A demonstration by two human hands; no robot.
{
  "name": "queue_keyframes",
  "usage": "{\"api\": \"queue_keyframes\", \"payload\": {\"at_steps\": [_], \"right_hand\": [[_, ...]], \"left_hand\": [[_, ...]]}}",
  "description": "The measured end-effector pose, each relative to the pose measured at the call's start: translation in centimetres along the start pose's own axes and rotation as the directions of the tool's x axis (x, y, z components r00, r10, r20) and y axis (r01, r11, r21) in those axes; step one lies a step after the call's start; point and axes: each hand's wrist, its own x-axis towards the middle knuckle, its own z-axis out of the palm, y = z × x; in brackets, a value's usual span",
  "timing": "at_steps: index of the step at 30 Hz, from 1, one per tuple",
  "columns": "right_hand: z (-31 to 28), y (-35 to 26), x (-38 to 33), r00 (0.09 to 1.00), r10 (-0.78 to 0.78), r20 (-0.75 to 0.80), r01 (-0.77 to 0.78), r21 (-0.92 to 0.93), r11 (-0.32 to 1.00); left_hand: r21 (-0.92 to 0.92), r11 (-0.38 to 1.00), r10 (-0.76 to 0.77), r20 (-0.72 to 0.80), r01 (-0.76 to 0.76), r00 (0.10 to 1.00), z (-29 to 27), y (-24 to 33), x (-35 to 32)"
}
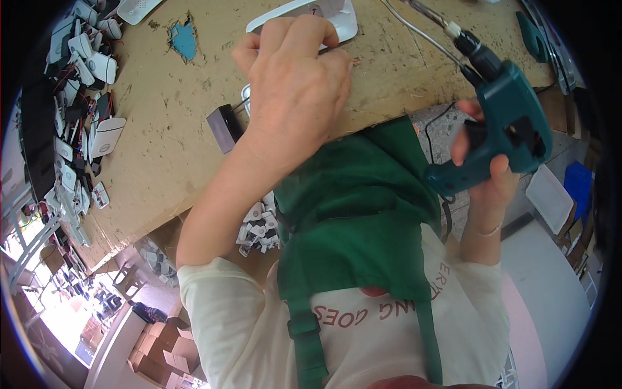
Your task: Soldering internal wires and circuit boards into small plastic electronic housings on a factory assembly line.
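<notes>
While my left hand (295, 84) pins the white casing (337, 16) flat on the desk (162, 117), right-hand fingers (461, 146) grip the teal screwdriver (502, 126), tip angled up-left toward it.

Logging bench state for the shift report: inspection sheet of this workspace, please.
Surface: worn brown bench top, scratched, with a blue patch.
Job's things: white flat casing under the left hand; teal power screwdriver in the right hand.
Clutter: pile of white parts at the left edge; black block.
Fingers: left press on the casing; right wrap the tool's handle.
Cables: grey cable behind the tool.
Surroundings: cardboard boxes on the floor.
</notes>
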Motion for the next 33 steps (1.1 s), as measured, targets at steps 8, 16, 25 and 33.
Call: {"api": "queue_keyframes", "payload": {"at_steps": [8,16,25,33], "right_hand": [[0.4,-0.5,-2.7,0.983,0.07,-0.168,-0.093,-0.134,0.987],[1.6,-0.8,-1.6,0.983,0.124,-0.132,-0.144,-0.157,0.977],[2.7,-1.2,-0.5,0.988,0.107,-0.112,-0.129,-0.208,0.97],[2.8,-1.3,-0.2,0.988,0.125,-0.089,-0.142,-0.222,0.965]], "left_hand": [[-0.292,0.95,-0.019,-0.414,-0.114,0.91,2.1,-1.3,1.4],[-0.058,0.988,-0.146,-0.02,0.145,0.989,-1.2,-1.2,1.8],[-0.067,0.995,-0.08,-0.082,0.074,0.993,-0.2,-1.8,2.3],[-0.053,0.995,-0.087,-0.109,0.082,0.99,0.2,-1.4,2.3]]}}
